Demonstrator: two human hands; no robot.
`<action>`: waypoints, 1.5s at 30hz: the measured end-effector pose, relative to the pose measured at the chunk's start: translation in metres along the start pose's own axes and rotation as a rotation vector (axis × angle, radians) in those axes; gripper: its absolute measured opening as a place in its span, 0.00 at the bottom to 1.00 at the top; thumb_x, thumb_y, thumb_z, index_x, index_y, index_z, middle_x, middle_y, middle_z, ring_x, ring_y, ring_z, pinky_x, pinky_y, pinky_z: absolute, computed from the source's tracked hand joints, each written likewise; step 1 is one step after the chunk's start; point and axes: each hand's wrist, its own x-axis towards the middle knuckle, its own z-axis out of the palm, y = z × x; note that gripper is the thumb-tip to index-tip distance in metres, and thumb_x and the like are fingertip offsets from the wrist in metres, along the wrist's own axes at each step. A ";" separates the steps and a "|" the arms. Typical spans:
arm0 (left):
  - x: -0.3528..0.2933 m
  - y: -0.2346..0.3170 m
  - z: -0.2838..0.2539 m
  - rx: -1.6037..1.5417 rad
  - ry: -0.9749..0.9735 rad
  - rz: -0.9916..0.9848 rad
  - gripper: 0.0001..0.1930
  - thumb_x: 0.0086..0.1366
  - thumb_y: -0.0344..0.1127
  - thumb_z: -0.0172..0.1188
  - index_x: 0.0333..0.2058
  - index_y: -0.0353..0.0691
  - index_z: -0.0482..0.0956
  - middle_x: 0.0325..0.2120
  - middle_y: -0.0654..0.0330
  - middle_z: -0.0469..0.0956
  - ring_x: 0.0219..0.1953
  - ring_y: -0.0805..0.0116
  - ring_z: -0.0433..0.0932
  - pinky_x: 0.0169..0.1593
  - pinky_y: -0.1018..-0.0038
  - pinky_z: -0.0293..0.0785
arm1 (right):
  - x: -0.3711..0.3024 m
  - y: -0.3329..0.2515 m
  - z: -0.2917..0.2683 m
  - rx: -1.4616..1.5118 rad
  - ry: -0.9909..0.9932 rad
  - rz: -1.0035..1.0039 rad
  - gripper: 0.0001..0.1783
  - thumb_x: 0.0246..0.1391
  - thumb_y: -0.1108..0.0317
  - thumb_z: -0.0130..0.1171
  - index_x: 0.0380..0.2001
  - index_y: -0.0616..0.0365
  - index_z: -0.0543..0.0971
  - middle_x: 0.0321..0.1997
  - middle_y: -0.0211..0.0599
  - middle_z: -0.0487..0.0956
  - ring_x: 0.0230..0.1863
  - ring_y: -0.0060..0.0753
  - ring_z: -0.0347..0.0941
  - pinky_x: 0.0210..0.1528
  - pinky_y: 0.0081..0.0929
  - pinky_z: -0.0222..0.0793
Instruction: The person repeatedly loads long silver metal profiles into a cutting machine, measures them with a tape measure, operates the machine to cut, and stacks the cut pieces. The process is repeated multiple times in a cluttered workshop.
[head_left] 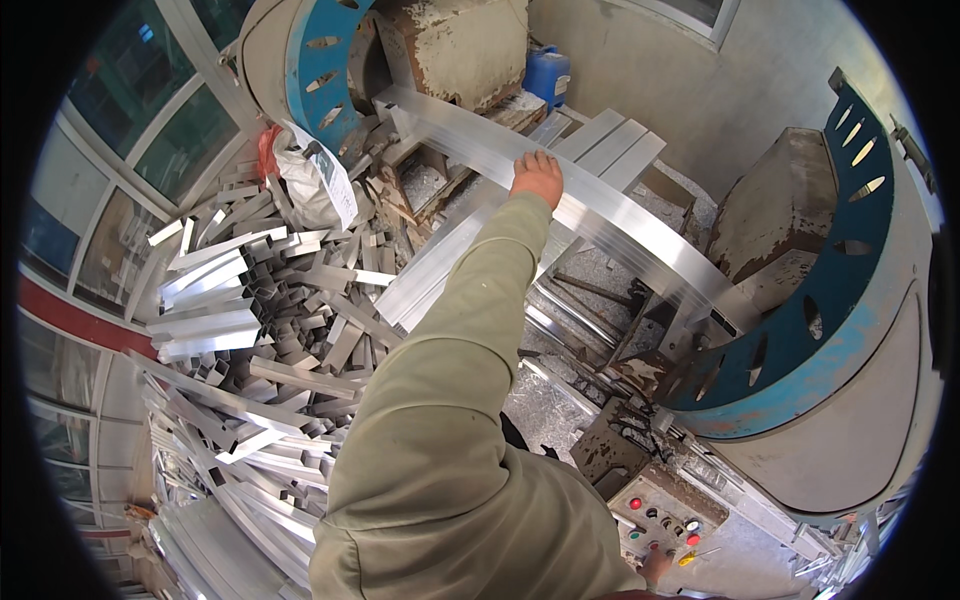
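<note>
Your left hand (538,178) lies flat, palm down, on the long aluminium profile (600,225) — fingers spread over its top face, not curled round it. The profile runs slantwise from the blue-rimmed saw head (310,60) at the upper left down to the second saw head (840,260) at the right, bridging the gap between the two machines. Your sleeve (460,340) stretches up the middle of the view to reach it.

Your right hand (655,567) is low at the bottom edge, at the grey control panel (660,515) with its red and black buttons. Only a part of it shows, so you cannot tell how far open it is, though it touches the panel's lower edge.

More flat profiles (610,145) lie side by side just behind the long one, and another length (440,265) slants down beneath your arm. The machine bed (590,300) under them is dirty and strewn with swarf, its rails dull grey.

To your left the floor is buried in offcuts (260,340) — short bright pieces of tube and channel heaped every way, with longer strips (220,520) stacked near the lower left. A white sack (315,180) slumps at the top of the heap beside the left saw head. Glazed window frames (120,170) curve round the left side of the room; a plain grey wall (700,90) closes the back, with a blue canister (547,75) standing at its foot.
</note>
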 end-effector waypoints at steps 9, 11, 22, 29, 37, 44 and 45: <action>-0.002 -0.003 -0.011 0.002 -0.059 0.018 0.29 0.81 0.38 0.51 0.76 0.34 0.68 0.77 0.41 0.67 0.77 0.36 0.66 0.76 0.38 0.61 | 0.008 0.004 0.002 0.042 -0.002 0.062 0.35 0.58 0.70 0.53 0.71 0.62 0.71 0.52 0.47 0.85 0.44 0.50 0.84 0.38 0.50 0.81; -0.001 -0.002 -0.013 0.001 -0.055 0.020 0.29 0.81 0.38 0.52 0.76 0.34 0.69 0.77 0.41 0.67 0.77 0.35 0.66 0.76 0.39 0.62 | 0.009 0.009 0.001 0.059 0.009 0.087 0.36 0.58 0.70 0.53 0.71 0.61 0.71 0.50 0.45 0.85 0.41 0.50 0.83 0.33 0.50 0.80; -0.001 -0.002 0.003 0.020 0.061 0.007 0.42 0.61 0.45 0.77 0.71 0.32 0.74 0.72 0.42 0.73 0.71 0.41 0.72 0.69 0.46 0.71 | -0.073 0.010 0.062 -0.074 -0.019 -0.020 0.23 0.65 0.60 0.59 0.57 0.61 0.75 0.50 0.54 0.84 0.44 0.58 0.81 0.42 0.54 0.79; -0.003 -0.005 0.002 0.014 0.079 -0.001 0.26 0.77 0.38 0.54 0.69 0.34 0.77 0.70 0.43 0.75 0.69 0.38 0.72 0.68 0.42 0.69 | -0.073 0.044 0.106 -0.414 -0.234 -0.143 0.28 0.71 0.49 0.60 0.47 0.70 0.82 0.45 0.52 0.86 0.43 0.53 0.80 0.49 0.46 0.77; 0.011 0.002 0.024 0.014 0.156 -0.007 0.22 0.76 0.39 0.55 0.63 0.36 0.82 0.64 0.45 0.80 0.65 0.42 0.77 0.63 0.44 0.74 | -0.120 -0.036 0.101 -0.745 -0.329 -0.557 0.21 0.70 0.52 0.64 0.37 0.64 0.82 0.36 0.65 0.85 0.41 0.75 0.82 0.42 0.62 0.77; 0.004 -0.008 0.009 -0.025 0.112 0.053 0.20 0.70 0.39 0.62 0.57 0.37 0.82 0.59 0.49 0.81 0.57 0.50 0.81 0.58 0.50 0.79 | -0.146 -0.099 0.089 -0.668 -0.246 -0.397 0.19 0.68 0.53 0.70 0.42 0.61 0.82 0.36 0.56 0.87 0.39 0.69 0.85 0.40 0.56 0.79; 0.002 -0.005 0.008 -0.018 0.118 0.059 0.22 0.70 0.39 0.63 0.60 0.36 0.81 0.62 0.48 0.80 0.60 0.49 0.80 0.60 0.50 0.78 | -0.151 -0.105 0.088 -0.618 -0.229 -0.325 0.19 0.69 0.53 0.69 0.41 0.62 0.82 0.36 0.55 0.88 0.39 0.68 0.85 0.40 0.55 0.79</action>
